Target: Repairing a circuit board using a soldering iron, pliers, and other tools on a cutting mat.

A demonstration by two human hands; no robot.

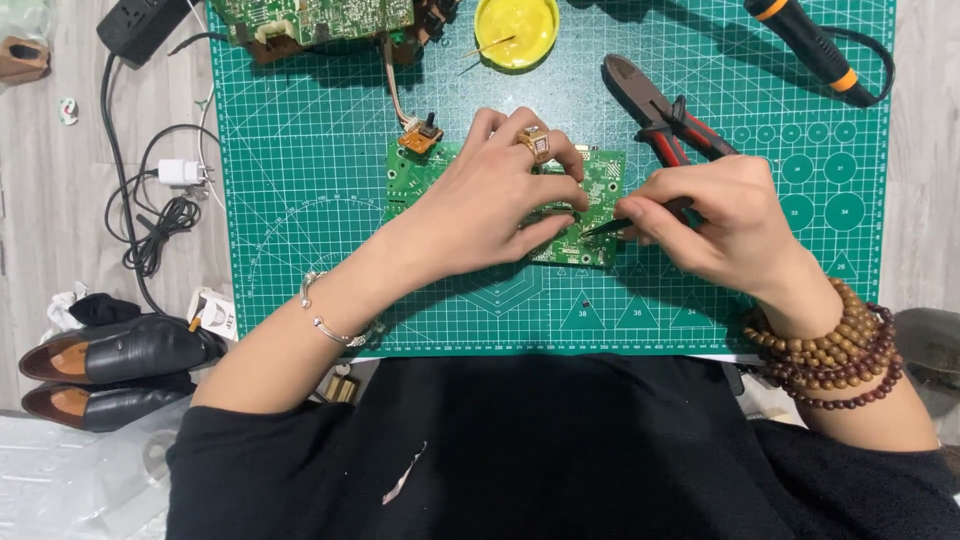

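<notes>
Circuit board (600, 185) lies mid-mat (300, 200), pinned by left hand (490, 205); right hand (715, 215) fingers pinch tweezers (605, 227) at its near edge. Picking looks underway; steadiness needed.

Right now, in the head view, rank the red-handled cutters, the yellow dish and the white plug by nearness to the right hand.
From the right hand:
1. Red-handled cutters, just above it, handles almost touching the hand.
2. Yellow dish, at the mat's top edge, up and left.
3. White plug, far left, off the mat.
</notes>
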